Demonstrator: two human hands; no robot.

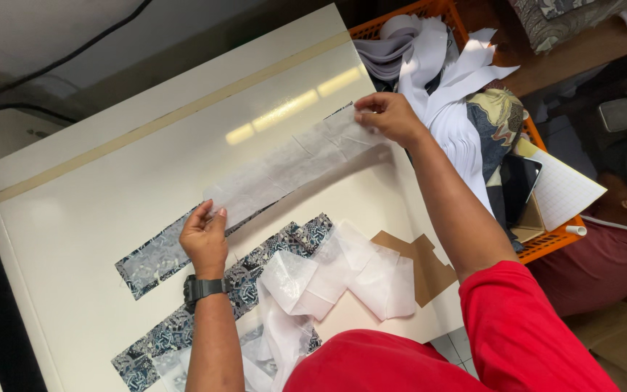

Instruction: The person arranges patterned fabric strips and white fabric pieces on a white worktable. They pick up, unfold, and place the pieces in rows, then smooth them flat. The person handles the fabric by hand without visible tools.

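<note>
My left hand [205, 236] pinches the near end of a long, thin, see-through white strip [292, 163]; a dark watch sits on that wrist. My right hand [390, 116] grips the strip's far end, so the strip is stretched and lifted slightly above a white table [110, 167]. Under the strip lies a long blue patterned fabric strip [154, 258]. A second blue patterned strip [248, 268] lies parallel, nearer me. Loose white see-through pieces [342, 279] are heaped over its right end.
A brown cardboard shape [422, 265] lies by the table's right edge. An orange crate [473, 109] beside the table holds white and patterned cloth, a dark tablet [520, 185] and gridded paper. Another person in a dark red top [604, 254] sits at the right.
</note>
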